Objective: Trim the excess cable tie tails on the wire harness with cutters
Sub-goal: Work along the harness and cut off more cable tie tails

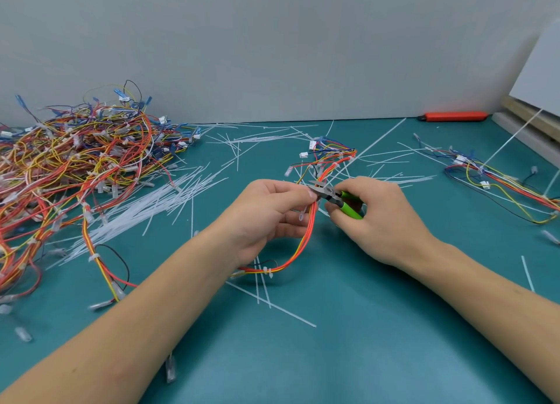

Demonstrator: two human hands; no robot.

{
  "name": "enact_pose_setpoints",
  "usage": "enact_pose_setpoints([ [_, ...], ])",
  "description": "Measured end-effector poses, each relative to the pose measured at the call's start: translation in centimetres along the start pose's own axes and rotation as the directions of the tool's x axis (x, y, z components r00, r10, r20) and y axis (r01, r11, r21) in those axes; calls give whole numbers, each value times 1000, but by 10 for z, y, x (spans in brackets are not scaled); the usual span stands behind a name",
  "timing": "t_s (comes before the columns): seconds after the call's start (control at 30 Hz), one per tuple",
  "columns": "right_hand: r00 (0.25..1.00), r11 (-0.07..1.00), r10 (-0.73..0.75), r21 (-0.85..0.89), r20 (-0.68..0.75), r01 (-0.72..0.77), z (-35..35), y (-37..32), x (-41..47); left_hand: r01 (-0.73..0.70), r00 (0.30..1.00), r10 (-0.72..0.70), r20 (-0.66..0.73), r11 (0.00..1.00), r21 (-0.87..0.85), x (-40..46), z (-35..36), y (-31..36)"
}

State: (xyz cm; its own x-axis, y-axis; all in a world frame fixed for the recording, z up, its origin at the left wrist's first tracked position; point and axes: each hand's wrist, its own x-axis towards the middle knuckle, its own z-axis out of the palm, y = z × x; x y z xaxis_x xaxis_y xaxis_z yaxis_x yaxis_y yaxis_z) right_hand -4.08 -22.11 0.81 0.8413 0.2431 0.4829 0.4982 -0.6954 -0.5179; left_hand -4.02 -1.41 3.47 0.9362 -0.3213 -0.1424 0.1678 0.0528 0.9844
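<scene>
Here | left hand [266, 212] grips harness [303, 246] | cutters [328, 194] in right hand [372, 218]

Two hands [266, 218] work at one pair of cutters [333, 196]; one harness [306, 221] held, one harness pile [75, 167], one loose harness [500, 179], one orange knife [454, 116], countless tie tails [145, 209]

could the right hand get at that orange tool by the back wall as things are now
Probably not right away: the right hand grips the green-handled cutters. The mat toward the orange tool holds only loose tie tails.
</scene>
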Motion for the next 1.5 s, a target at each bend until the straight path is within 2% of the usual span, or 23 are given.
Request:
enact_pose_setpoints([
  [0.23,998,997,68,-33,4,-68,-1,2,-3,29,998,-27,49,999,-33,0,0,0],
  [0.63,1000,1000,3,18,15,-3,1,0,-1,34,999,-33,42,999,-37,1,-1,0],
  [0.87,998,998,68,16,11,-68,1,1,-4,38,998,-36,49,998,-42,-1,0,2],
  [1.27,1000,1000,-4,22,-7,4,2,-1,-2,88,996,-85,34,991,-96,-5,2,5],
  [1.37,1000,999,21,50,-1,-21,2,2,-2,93,995,-90,37,991,-95,-5,2,4],
  [1.5,997,997,77,-19,-23,-77,4,0,-4,109,994,-105,39,988,-113,-5,4,6],
])
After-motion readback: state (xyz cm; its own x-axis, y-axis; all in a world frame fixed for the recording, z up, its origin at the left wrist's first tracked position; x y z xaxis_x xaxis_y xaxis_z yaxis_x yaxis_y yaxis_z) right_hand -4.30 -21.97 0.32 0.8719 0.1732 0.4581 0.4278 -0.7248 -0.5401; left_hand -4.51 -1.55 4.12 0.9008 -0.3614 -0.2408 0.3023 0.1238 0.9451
